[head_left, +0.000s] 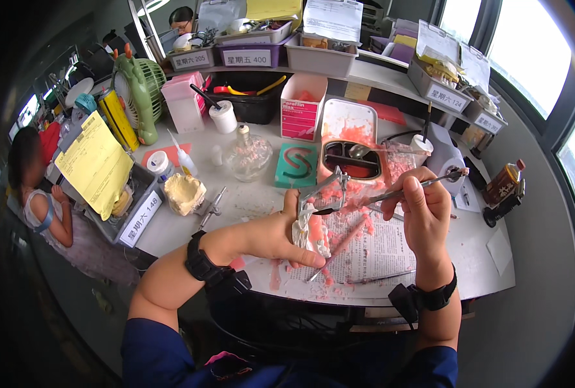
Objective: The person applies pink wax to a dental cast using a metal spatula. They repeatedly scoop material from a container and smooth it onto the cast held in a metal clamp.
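Table (481, 268) carries a printed newspaper (396, 249) strewn with pink crumbs, and above that sheet a metal frame (340, 183) and the white plaster model (301, 238) that seems joined to it are held up. The left grip (276, 234) is closed round the model, its thumb along the near edge. Plaster should be rigid, fairly weighty for its bulk and apt to chip; the frame looks stiff, though its joints may swing, so the solid base is the surest hold. The right grip (425, 205) pinches a slender tool (391, 195), likely light and hard, best steered near its middle; its dark end lies at the model, though contact cannot be told. Smallest, the pink wax (316, 231) on the model probably dents and smears easily, so skin should stay off it.
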Action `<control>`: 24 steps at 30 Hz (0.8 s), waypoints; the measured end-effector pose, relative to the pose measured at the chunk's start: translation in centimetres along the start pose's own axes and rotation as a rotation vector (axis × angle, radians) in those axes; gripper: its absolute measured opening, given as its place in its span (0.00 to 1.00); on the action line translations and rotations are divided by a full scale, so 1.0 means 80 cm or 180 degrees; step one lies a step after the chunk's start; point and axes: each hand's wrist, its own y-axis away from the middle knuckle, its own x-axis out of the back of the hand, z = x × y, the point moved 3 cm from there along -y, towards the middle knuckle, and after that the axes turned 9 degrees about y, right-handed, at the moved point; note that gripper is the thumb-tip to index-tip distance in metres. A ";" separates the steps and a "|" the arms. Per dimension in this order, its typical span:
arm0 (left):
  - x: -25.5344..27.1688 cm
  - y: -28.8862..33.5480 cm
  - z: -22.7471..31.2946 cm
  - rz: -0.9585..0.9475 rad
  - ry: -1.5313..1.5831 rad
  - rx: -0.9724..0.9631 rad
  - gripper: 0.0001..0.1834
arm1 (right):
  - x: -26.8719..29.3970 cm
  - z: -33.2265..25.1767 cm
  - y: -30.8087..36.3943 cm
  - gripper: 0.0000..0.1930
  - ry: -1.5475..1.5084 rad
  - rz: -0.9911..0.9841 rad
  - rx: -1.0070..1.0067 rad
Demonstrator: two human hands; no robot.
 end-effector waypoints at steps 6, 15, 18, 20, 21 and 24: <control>0.000 -0.001 -0.009 0.0157 0.0097 -0.0056 0.62 | -0.001 -0.002 0.000 0.15 0.0133 -0.0017 0.0031; 0.000 -0.003 -0.010 0.0111 0.0047 -0.0212 0.61 | 0.000 -0.005 0.001 0.14 0.0072 -0.0079 0.0033; 0.001 -0.004 -0.014 0.0176 0.0001 -0.0282 0.60 | -0.001 -0.007 0.001 0.13 0.0032 -0.0110 0.0015; 0.002 -0.004 -0.012 0.0129 -0.0051 -0.0105 0.60 | -0.001 -0.007 0.001 0.13 0.0063 -0.0095 0.0015; 0.002 -0.003 -0.011 0.0087 0.0016 0.0006 0.60 | 0.000 -0.006 0.001 0.13 0.0087 -0.0073 0.0017; 0.000 -0.001 -0.010 0.0013 0.0274 0.0203 0.60 | 0.007 -0.004 0.001 0.13 0.0133 0.0099 0.0037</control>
